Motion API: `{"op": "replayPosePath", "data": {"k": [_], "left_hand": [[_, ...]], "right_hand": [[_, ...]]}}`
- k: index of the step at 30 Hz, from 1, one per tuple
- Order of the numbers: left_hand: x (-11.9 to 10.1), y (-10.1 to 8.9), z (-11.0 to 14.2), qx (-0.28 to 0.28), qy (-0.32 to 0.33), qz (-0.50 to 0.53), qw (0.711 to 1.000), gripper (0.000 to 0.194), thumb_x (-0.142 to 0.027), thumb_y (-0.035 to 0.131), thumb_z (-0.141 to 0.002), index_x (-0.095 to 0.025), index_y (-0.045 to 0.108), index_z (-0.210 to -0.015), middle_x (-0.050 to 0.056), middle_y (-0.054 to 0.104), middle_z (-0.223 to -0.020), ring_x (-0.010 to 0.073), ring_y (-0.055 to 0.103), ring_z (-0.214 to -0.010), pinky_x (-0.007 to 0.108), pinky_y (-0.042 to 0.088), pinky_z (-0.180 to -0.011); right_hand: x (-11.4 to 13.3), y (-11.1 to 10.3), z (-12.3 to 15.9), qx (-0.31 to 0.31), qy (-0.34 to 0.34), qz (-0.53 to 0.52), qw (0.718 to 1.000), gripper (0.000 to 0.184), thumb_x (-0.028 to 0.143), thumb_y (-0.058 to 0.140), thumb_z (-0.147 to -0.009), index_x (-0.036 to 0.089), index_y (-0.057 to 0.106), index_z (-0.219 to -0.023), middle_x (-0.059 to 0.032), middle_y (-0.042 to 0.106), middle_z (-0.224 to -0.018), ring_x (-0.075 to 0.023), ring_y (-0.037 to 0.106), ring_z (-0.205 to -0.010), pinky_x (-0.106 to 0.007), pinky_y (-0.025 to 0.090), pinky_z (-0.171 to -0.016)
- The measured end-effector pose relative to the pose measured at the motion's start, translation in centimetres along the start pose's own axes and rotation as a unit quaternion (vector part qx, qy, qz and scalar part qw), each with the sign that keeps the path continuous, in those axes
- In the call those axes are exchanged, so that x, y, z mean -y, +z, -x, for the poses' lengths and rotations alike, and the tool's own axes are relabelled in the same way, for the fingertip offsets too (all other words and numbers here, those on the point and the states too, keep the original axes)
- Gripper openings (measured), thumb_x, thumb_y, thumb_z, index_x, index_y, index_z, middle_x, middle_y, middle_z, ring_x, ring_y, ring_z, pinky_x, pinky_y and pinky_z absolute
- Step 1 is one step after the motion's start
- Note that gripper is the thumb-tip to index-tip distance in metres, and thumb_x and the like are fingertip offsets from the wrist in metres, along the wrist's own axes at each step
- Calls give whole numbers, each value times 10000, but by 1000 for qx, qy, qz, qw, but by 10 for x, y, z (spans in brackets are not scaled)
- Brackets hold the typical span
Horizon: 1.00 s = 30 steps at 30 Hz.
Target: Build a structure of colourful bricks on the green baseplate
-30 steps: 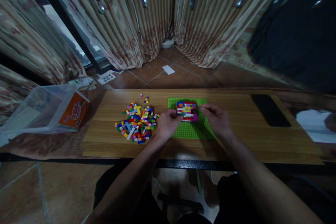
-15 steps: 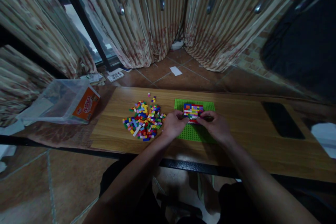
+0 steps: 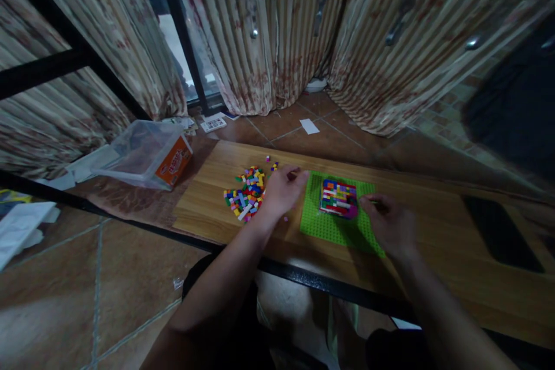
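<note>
A block build point(image 3: 339, 198) of many-coloured toy bricks sits on the green baseplate point(image 3: 323, 232). Neither hand touches it. My left hand point(image 3: 281, 192) hovers between the baseplate's left edge and the pile of loose bricks point(image 3: 246, 196), part of which it hides; its fingers are apart with nothing visible in them. Just off the right edge of the baseplate is my right hand point(image 3: 393, 225), slightly blurred, its fingers loosely bent and apart, with no brick showing between them.
Stray bricks point(image 3: 274, 166) lie behind the pile on the wooden table point(image 3: 199, 202). A black phone-like slab point(image 3: 500, 231) rests at the right. Left of the table stands a clear plastic bin point(image 3: 139, 153) with an orange label. A black bar point(image 3: 321, 283) runs along the near edge.
Both hands have let go of the brick build and moved apart, left hand toward the pile, right hand to the right. The view has shifted, so the scene sits turned.
</note>
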State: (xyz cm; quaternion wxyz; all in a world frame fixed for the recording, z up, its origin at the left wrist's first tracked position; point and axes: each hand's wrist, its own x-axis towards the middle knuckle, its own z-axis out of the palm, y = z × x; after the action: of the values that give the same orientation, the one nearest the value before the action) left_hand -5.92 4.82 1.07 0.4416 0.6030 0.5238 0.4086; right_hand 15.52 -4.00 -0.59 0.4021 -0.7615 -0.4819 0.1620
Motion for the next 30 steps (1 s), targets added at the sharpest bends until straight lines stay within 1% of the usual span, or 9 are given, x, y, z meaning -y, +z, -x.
{"op": "replayPosePath", "data": {"k": [3,7,9,11,13,16,22,27,30], "left_hand": [[-8,-23,-8,-49,-5,121,991,152,-271,617,-815,-134,664,-860,-11,597,-637,96,550,-562,206,462,-557],[-17,-48,-13,-118,-2,227,967,81,-214,594,-827,-149,642,-829,-32,581,-629,70,537,-544,197,465,-576],[-21,-59,-15,-148,3,270,952,79,-216,583,-841,-156,634,-829,-41,575,-624,61,532,-536,196,462,-585],[-23,-68,-15,-166,6,308,937,81,-224,580,-851,-159,627,-837,-47,568,-625,54,528,-530,192,459,-585],[-24,-75,-15,-171,6,337,926,85,-233,583,-854,-158,621,-841,-50,564,-626,49,524,-523,185,452,-575],[-27,-83,-12,-168,3,360,918,93,-239,592,-851,-152,620,-841,-49,560,-627,44,522,-519,173,434,-557],[-29,-100,-8,-184,-11,344,921,125,-268,593,-853,-155,632,-888,-37,586,-668,37,535,-543,162,428,-572],[-23,-113,-8,-186,0,362,914,158,-299,629,-825,-158,638,-897,-32,592,-694,41,544,-552,188,440,-602],[-22,-120,-8,-187,-4,372,909,159,-296,627,-828,-154,634,-897,-32,591,-691,40,544,-553,183,432,-595]], "right_hand": [[3,2,5,-25,-31,-25,999,306,494,597,-802,201,685,-811,-53,706,-748,-212,647,-670,-332,488,-639],[5,18,23,-14,-133,-30,990,268,479,579,-843,228,673,-843,-56,713,-879,-220,661,-781,-365,514,-758],[7,29,37,33,-195,-20,980,227,446,564,-868,246,669,-841,-44,709,-884,-219,664,-812,-370,516,-783],[12,41,54,103,-248,-14,963,189,390,542,-895,253,666,-858,-37,707,-888,-214,669,-838,-363,521,-784],[18,52,69,165,-275,-9,947,175,336,513,-918,250,664,-898,-38,705,-906,-207,672,-852,-352,526,-769],[29,67,84,188,-273,13,943,191,311,483,-932,241,661,-945,-52,699,-940,-211,667,-860,-360,525,-759],[51,99,83,116,-219,38,968,237,372,490,-913,224,666,-972,-64,688,-912,-222,645,-805,-374,514,-729],[62,126,71,108,-256,69,958,253,343,488,-900,217,670,-1023,-72,662,-918,-225,625,-814,-365,504,-724],[65,136,64,108,-264,98,953,256,342,480,-908,212,682,-996,-79,644,-915,-228,617,-817,-365,499,-728]]}}
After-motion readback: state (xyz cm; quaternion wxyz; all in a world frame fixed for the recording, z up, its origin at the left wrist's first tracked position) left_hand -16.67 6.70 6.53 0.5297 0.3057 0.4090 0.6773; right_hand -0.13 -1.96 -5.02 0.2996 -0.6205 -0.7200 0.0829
